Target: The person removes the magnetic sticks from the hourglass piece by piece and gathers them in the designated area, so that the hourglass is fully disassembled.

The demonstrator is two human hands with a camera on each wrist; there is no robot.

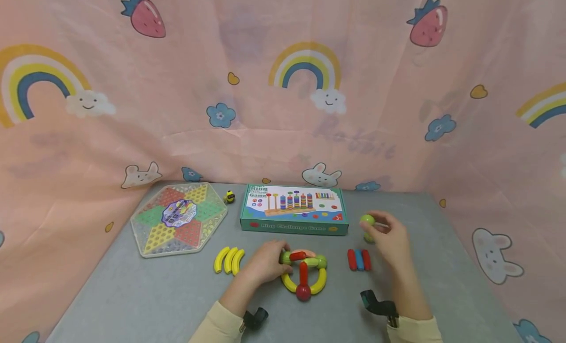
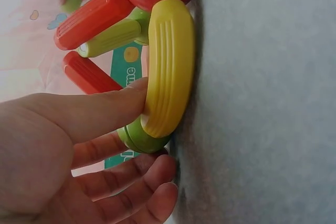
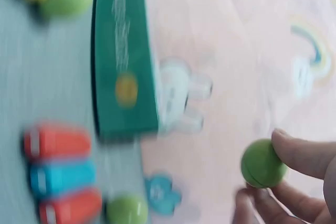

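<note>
On the grey table stands a built frame of rods and balls, with a red ball (image 1: 303, 292) in front, yellow curved rods (image 1: 319, 282), an upright-leaning red rod (image 1: 303, 272) and green balls (image 1: 322, 262) at the back corners. My left hand (image 1: 265, 262) holds its left corner. In the left wrist view the thumb presses a yellow curved rod (image 2: 170, 69), the fingers lying around a green ball (image 2: 144, 137). Over to the right, my right hand (image 1: 392, 237) pinches a loose green ball (image 3: 262, 163) above the table. Another green ball (image 3: 127, 211) sits on the table below it.
Short red and blue rods (image 1: 360, 260) lie in a row near the right hand. Yellow curved rods (image 1: 229, 260) lie left of the left hand. Behind are a green game box (image 1: 294, 227), a hexagonal board (image 1: 148, 244) and a small yellow-black figure (image 1: 229, 196).
</note>
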